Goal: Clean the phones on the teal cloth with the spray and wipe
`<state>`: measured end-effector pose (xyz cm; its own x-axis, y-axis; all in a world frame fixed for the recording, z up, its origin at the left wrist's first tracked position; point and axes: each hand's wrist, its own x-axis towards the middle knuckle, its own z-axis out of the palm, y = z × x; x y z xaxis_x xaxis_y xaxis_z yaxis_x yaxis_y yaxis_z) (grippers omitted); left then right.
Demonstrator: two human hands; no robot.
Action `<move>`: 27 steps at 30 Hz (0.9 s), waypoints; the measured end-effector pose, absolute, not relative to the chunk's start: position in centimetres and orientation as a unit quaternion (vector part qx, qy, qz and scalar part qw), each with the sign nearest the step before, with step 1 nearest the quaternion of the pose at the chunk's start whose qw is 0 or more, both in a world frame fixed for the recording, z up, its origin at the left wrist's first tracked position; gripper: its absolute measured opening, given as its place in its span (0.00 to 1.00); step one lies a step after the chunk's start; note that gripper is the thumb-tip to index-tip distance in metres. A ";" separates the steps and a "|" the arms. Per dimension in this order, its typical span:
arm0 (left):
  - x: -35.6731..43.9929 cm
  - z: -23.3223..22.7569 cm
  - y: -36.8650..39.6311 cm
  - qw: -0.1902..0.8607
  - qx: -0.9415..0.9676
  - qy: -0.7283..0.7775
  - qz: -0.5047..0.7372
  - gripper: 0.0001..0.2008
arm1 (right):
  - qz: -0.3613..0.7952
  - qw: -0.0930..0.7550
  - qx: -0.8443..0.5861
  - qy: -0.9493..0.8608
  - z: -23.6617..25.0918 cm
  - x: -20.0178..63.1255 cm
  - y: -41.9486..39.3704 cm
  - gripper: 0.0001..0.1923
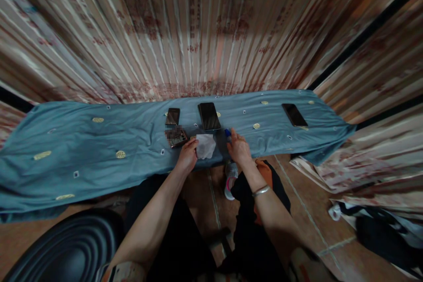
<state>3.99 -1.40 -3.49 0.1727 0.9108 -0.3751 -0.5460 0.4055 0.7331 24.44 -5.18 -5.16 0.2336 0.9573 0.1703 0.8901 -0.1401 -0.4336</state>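
My left hand [188, 155] pinches the edge of a white wipe [205, 146], which is spread out just above the table's front edge. To the right of it, my right hand [238, 147] is wrapped round a small bottle with a blue top [228, 133]; its body is mostly hidden by the fingers. Beyond the wipe lies a large dark phone [209, 116], perhaps stacked on another flat thing. A smaller phone [172, 116] rests to its left. Nearer my left hand lies another phone [178, 139], partly blurred out, with camera lenses showing.
A blue patterned cloth [72, 150] covers the long table. At the right lies one more dark phone [294, 115]. Pleated curtains [205, 31] hang behind the table. A black round stool [69, 251] stands at the lower left, and dark bags or cloth [383, 233] lie at the lower right.
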 end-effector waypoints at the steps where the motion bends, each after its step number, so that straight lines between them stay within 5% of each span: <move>1: 3.8 -3.5 -1.4 0.735 0.224 0.406 0.495 0.15 | 0.071 0.232 -0.753 -0.612 -5.1 24.4 -5.2 0.34; 6: 3.4 -3.1 -1.7 0.742 0.230 0.396 0.489 0.13 | 0.126 0.373 -0.692 -0.605 -4.2 23.0 -5.7 0.24; 15: 2.9 -2.4 -2.3 0.762 0.246 0.385 0.458 0.11 | 0.589 0.536 -0.508 -0.329 -4.0 17.6 -5.7 0.25; 27: 0.2 -3.1 -1.6 0.665 0.336 0.426 0.514 0.17 | 0.571 0.613 -0.484 -0.254 -4.5 15.9 -4.4 0.19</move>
